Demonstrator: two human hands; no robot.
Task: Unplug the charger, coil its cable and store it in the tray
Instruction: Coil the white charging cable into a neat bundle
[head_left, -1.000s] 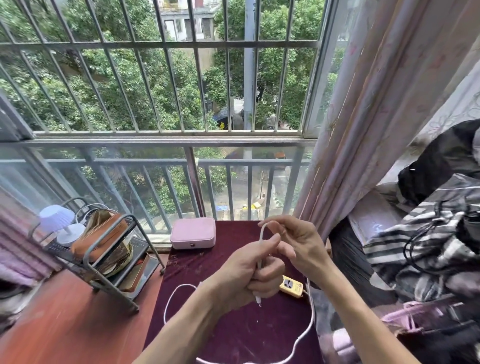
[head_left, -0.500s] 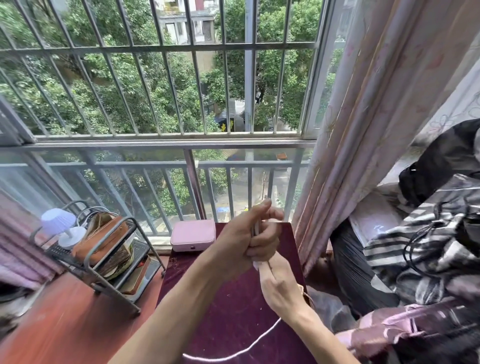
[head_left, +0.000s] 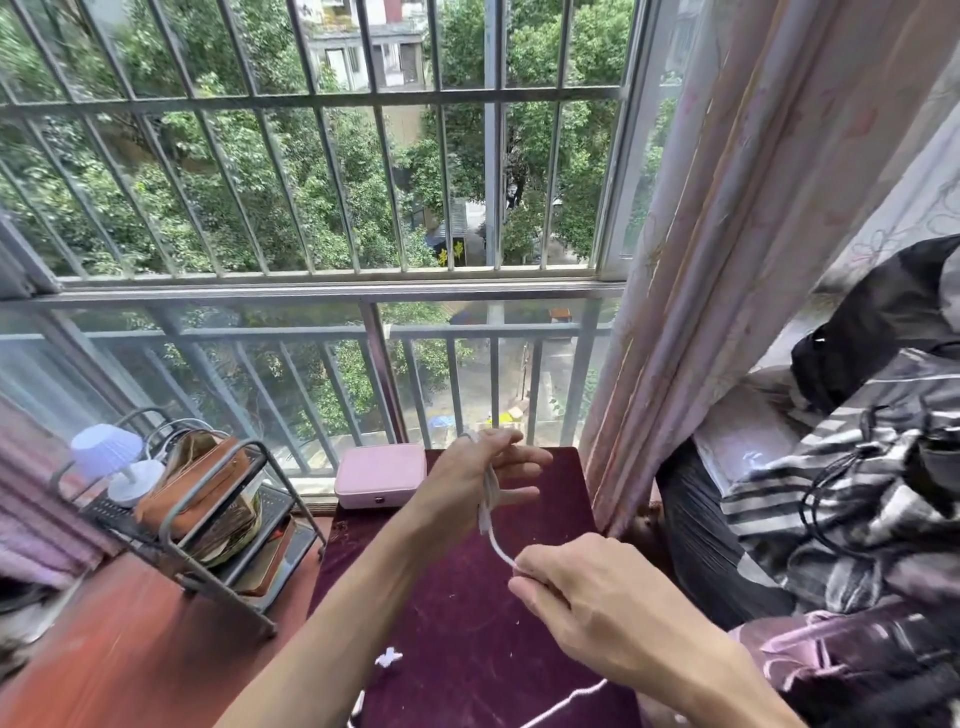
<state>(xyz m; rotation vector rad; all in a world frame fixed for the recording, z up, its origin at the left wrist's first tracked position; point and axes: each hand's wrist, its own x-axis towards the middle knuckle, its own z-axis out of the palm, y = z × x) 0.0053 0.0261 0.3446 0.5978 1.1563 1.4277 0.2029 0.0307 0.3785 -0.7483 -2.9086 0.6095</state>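
In the head view, the left hand (head_left: 470, 486) is raised at the centre of the frame over the dark red counter (head_left: 457, 623), its fingers (head_left: 524, 460) spread loosely open and pointing right. The white cable (head_left: 491, 512) is looped around this hand, from the thumb side down across the palm. From there a short run of cable drops to the lower right into the right hand (head_left: 587, 608), whose fingers are closed in a pinch on it. More cable shows below the right wrist at the bottom edge of the frame.

A pink box (head_left: 380, 475) sits at the counter's far edge against the window railing (head_left: 384, 332), just left of the left hand. The counter between the two forearms is open. A curtain (head_left: 727, 260) hangs close along the counter's right edge. At the left of the frame a metal rack (head_left: 208, 530) with a brown pouch (head_left: 192, 486) and a small white lamp (head_left: 111, 462) stands just beside the counter's left edge.
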